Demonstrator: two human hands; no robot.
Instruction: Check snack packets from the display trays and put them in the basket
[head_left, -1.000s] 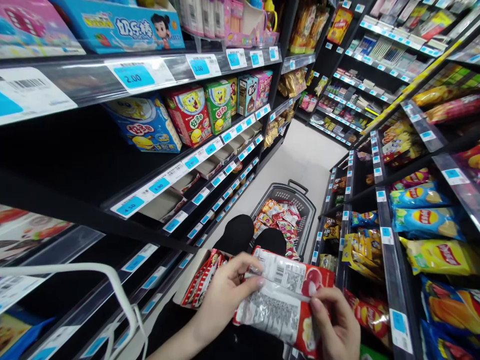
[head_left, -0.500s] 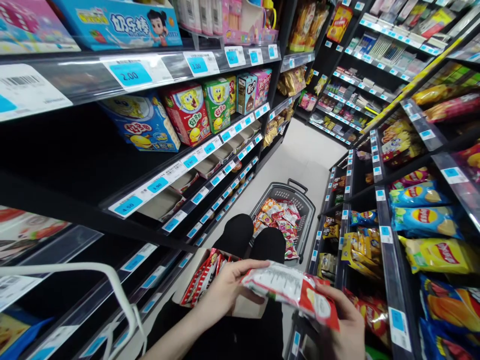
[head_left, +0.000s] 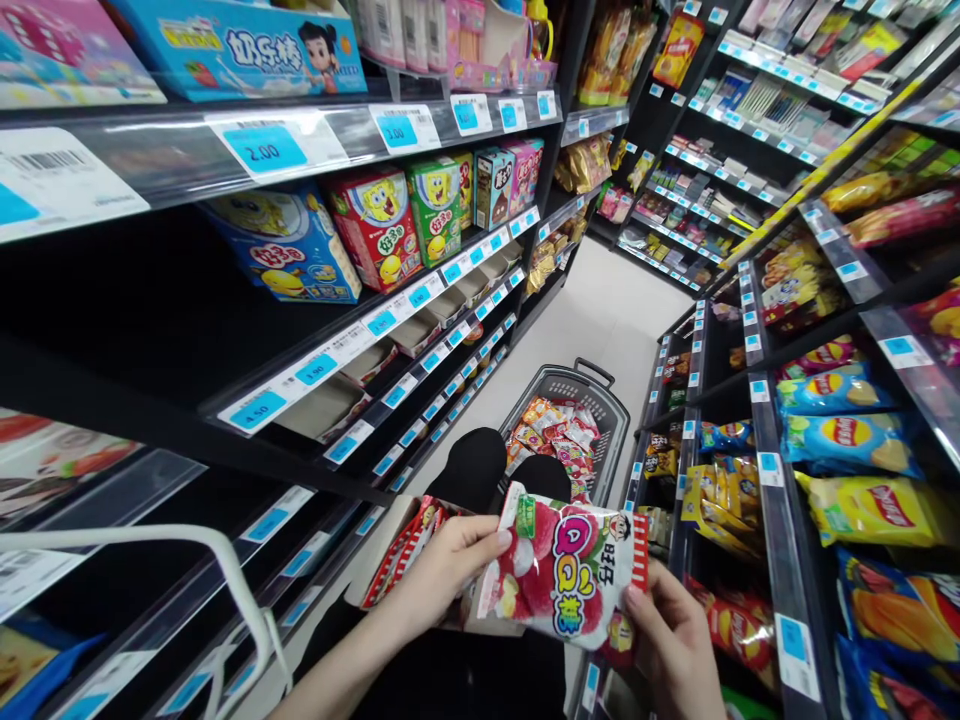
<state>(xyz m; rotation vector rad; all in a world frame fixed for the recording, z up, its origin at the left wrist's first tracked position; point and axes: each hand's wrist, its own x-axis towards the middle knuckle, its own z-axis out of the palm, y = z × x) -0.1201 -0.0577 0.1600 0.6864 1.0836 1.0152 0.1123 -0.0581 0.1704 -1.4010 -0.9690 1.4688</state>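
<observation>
Candy bag [head_left: 564, 575] sits near us above the open box [head_left: 409, 560], pinched at its edges between our left hand [head_left: 442, 570] and right hand [head_left: 675, 650], and such a light fingertip grip could let it slip down.

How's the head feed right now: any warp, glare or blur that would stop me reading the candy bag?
Head view: strong wide-angle warp bows the shelves outward; lighting even, mild sheen on the price-tag strips; candy bag sharp, its print legible, held by the left hand and right hand.
</observation>
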